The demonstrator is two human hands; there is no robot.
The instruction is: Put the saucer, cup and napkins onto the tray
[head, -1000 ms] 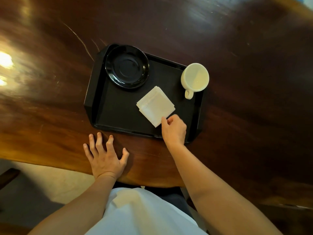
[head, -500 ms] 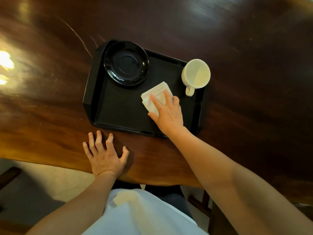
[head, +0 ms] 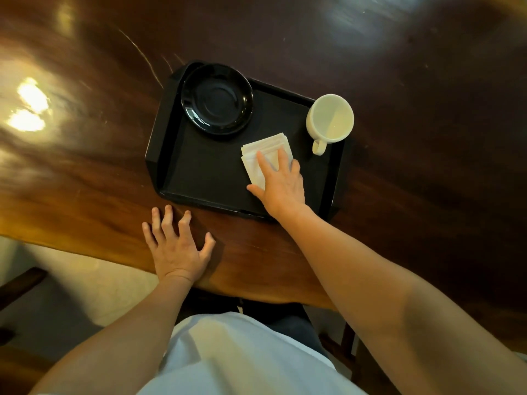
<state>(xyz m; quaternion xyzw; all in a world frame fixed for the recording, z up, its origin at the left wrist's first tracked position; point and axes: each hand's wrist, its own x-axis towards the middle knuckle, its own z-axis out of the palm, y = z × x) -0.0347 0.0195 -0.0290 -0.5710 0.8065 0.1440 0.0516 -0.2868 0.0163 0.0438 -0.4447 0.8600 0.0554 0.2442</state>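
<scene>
Right hand (head: 281, 185) lies flat, palm down, fingers (head: 263, 163) spread over the napkins (head: 266, 151), pressing rather than pinching, so I call it open with nothing clamped. The napkins sit as a white folded stack on the floor of the black tray (head: 205, 178), right of centre, tilted against the tray edges, with the top sheets fanned a little at the far corner. Left hand (head: 176, 246) is open too, fingers splayed, resting on the wooden table (head: 85, 166) just beside the tray's near edge, holding nothing. The saucer (head: 216, 99) is black and sits in the tray's far left corner; its rim looks to ride up on the tray wall there, I can't tell for sure. The cup (head: 330, 121) is cream, upright, empty as far as I see, in the far right corner, handle pointing toward me, near the napkins but apart from them. My read: all three things are on the tray, and the step in hand is just settling the napkin stack. To do it well I'd keep the pressure light and even, square the fanned sheets with the fingertips and not drag the whole stack, then lift the hand straight up so no sheet sticks and comes away. I'd watch the little finger side, since it is close to the cup handle.
</scene>
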